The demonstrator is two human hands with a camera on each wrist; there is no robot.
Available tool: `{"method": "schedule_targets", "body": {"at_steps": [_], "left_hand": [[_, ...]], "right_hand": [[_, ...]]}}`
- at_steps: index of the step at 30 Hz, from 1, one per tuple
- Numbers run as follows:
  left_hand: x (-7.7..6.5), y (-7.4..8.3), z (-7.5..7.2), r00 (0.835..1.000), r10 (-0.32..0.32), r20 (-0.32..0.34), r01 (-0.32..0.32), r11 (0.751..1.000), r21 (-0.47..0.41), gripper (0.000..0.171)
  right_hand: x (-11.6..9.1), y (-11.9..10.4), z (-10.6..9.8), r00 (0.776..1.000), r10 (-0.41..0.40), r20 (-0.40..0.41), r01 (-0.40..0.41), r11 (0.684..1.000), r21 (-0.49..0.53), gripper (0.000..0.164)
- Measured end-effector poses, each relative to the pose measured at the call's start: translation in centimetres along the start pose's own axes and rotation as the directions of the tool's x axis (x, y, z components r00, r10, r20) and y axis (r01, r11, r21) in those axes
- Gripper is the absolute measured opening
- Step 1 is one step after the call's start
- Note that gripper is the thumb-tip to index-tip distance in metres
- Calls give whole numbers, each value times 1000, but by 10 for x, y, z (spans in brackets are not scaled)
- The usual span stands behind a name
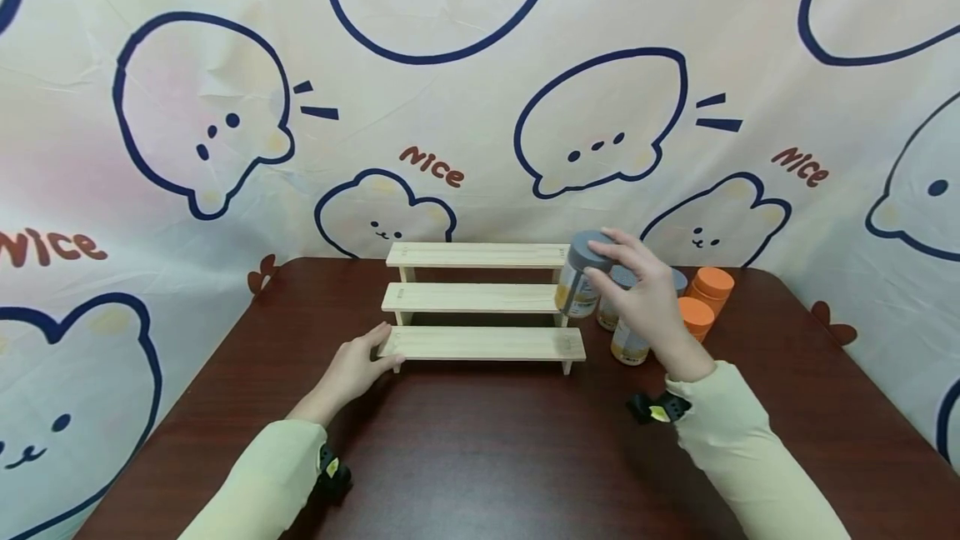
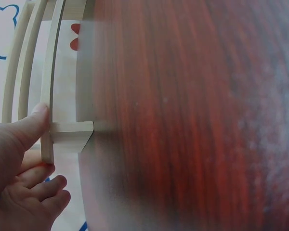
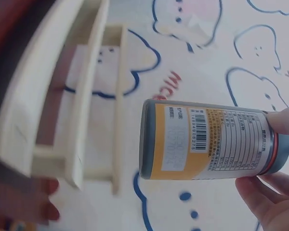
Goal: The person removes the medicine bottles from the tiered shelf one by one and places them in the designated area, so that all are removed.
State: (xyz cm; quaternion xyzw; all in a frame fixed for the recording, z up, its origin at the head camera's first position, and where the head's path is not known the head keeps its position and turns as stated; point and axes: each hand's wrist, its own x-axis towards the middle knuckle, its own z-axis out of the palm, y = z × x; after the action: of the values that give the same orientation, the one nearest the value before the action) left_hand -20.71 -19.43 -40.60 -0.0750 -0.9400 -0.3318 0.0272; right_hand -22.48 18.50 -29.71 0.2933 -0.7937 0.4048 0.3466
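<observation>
A pale wooden three-tier rack (image 1: 480, 343) stands on the table. My left hand (image 1: 351, 369) grips the left end of its lowest board, thumb (image 2: 36, 120) on the upper face and fingers curled at the end and below. With thumb and fingers, my right hand (image 1: 647, 302) holds a bottle (image 1: 576, 286) by its grey-blue cap. In the head view this bottle overlaps the right ends of the upper boards. The right wrist view shows its yellow-and-white label (image 3: 207, 142) with a barcode, the bottle's base pointing towards the rack.
Right of the rack, partly behind my right hand, stand several more bottles: a grey-blue-capped group including a front bottle (image 1: 628, 347), and two with orange caps (image 1: 710, 283). They share the dark reddish-brown table (image 1: 480, 457). A cartoon-printed cloth (image 1: 480, 123) hangs behind.
</observation>
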Motion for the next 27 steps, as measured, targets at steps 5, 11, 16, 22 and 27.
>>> {"method": "schedule_targets", "body": {"at_steps": [5,11,16,22,27], "left_hand": [[0,0,-1,1000,3,-2,-3,1000,6,61],[0,-1,-1,1000,14,-7,-14,1000,3,61],[0,-2,-1,1000,15,-9,-15,1000,11,61],[1,-2,0,1000,15,-12,-15,1000,5,61],[1,-3,1,1000,19,-14,-19,1000,9,61]], "right_hand": [[4,-11,-28,998,31,-54,-33,999,-23,31],[-1,17,-58,990,110,-92,-117,991,-70,35],[-8,29,-81,970,195,-142,-209,974,-91,36],[-18,41,-107,928,275,-252,-323,930,-174,36],[-29,51,-126,888,343,-307,-405,899,-169,36]]}}
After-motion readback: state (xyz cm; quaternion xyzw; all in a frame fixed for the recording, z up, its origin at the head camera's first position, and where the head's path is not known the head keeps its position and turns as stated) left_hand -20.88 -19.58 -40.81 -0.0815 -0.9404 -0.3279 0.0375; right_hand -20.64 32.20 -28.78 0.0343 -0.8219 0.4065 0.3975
